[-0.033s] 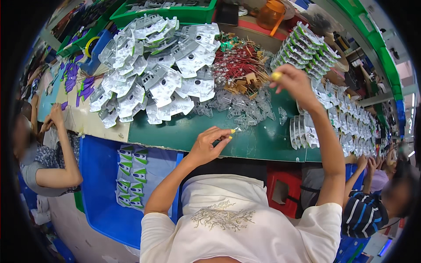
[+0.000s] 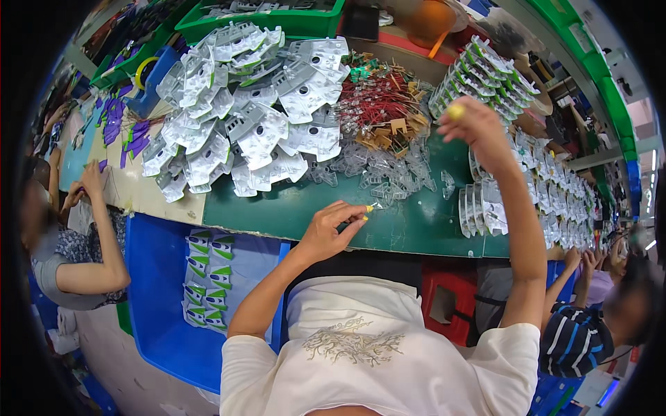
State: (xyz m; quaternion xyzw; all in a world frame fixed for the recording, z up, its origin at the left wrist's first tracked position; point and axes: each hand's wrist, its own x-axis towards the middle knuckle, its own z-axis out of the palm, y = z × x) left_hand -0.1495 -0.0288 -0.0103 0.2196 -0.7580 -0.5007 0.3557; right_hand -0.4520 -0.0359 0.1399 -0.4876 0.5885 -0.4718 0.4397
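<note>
My left hand (image 2: 334, 227) is just above the front of the green tabletop (image 2: 416, 225). Yellow covers are on its thumb and fingertip, which pinch a small clear plastic piece (image 2: 376, 206). My right hand (image 2: 480, 135) is raised beyond it to the right, between the tan parts (image 2: 399, 132) and a stack of white-and-green shells (image 2: 479, 76). Its fingers are curled together and blurred, with a yellow cover on one; whatever they grip cannot be made out. Loose clear plastic pieces (image 2: 395, 170) lie between the hands, below red-wired parts (image 2: 378, 97).
A tall pile of silvery-white shells (image 2: 257, 128) stands left of centre. More shells (image 2: 482, 208) line the right side. A blue bin (image 2: 159, 305) with white-and-green parts sits below the table's left edge. Co-workers sit on both sides, one with hands (image 2: 90, 182) near purple parts.
My right hand has shifted a little to the right, away from the piled parts. The left hand stays in place with its clear piece.
</note>
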